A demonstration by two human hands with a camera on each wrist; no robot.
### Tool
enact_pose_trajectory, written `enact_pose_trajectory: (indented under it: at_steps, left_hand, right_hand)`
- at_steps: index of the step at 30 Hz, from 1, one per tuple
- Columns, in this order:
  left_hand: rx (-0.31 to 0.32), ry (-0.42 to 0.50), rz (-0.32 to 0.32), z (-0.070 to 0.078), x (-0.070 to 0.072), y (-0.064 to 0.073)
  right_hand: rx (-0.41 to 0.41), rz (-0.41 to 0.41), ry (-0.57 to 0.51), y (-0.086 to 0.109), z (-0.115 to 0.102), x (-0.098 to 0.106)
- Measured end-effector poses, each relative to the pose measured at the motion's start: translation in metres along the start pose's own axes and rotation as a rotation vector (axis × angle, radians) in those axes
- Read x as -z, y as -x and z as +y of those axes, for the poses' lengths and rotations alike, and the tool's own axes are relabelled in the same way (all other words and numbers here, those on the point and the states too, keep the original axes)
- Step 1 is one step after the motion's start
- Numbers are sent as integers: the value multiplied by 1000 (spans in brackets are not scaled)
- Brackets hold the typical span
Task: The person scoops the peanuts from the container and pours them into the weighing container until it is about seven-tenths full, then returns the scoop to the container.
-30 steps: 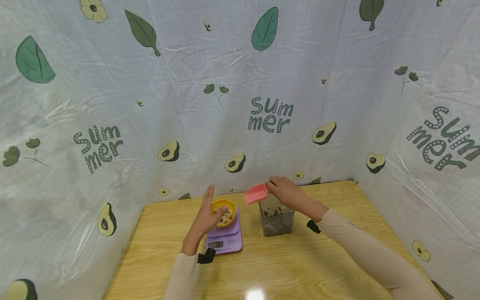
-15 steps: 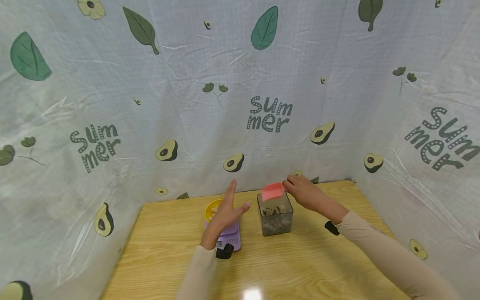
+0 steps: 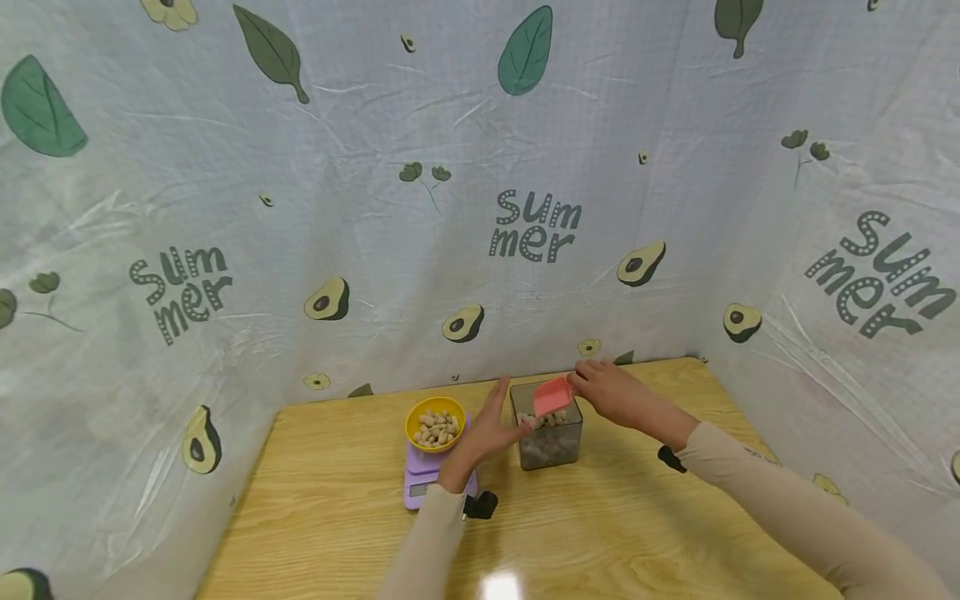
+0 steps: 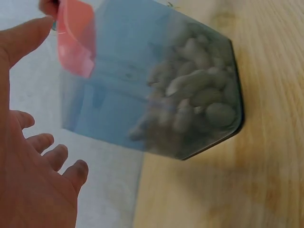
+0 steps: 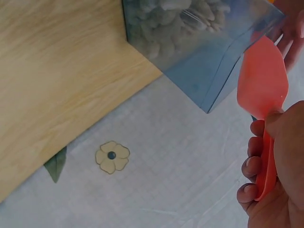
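Observation:
My right hand [image 3: 611,396] grips the handle of a pink scoop [image 3: 552,397], its fingers curled round it in the right wrist view. The scoop's blade is tilted over the opening of a clear grey plastic container [image 3: 551,452], partly filled with what look like unshelled peanuts [image 4: 204,90]. My left hand [image 3: 483,433] is at the container's left side, thumb apart and fingers loosely extended, holding nothing; whether it touches the container I cannot tell. A yellow bowl [image 3: 410,430] with peanuts [image 3: 437,427] stands on a purple kitchen scale [image 3: 414,501], partly hidden by my left hand.
All stands near the back edge of a wooden table [image 3: 337,483]. Behind and at both sides hangs a white printed cloth [image 3: 390,250]. The scale is left of the container, with a small gap between them.
The scoop has moved right from between bowl and container, to over the container, and tipped down. My left hand has moved right from the bowl to the container's side.

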State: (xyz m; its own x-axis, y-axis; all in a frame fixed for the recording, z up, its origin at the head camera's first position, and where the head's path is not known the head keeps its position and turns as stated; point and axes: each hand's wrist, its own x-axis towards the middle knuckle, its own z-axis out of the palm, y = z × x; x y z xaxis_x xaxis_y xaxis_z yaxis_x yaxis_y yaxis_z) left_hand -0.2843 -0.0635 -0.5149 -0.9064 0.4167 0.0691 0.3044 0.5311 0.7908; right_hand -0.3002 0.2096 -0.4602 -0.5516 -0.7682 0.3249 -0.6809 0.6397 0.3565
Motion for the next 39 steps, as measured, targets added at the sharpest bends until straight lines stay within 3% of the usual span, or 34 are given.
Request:
enact_pose_trajectory:
  at_steps: [10, 15, 23, 30, 39]
  left_hand:
    - [8, 31, -41, -11, -8, -6]
    - [11, 83, -58, -11, -9, -7]
    - [17, 87, -68, -13, -12, -8]
    - [10, 100, -83, -12, -16, -9]
    - [24, 119, -68, -13, -15, -13]
  right_hand:
    - [107, -75, 153, -19, -8, 1]
    - [123, -110, 238, -27, -12, -1]
    - [163, -223, 405, -38, -19, -2]
    - [169, -249, 320, -39, -21, -25]
    - [106, -235, 232, -43, -21, -34]
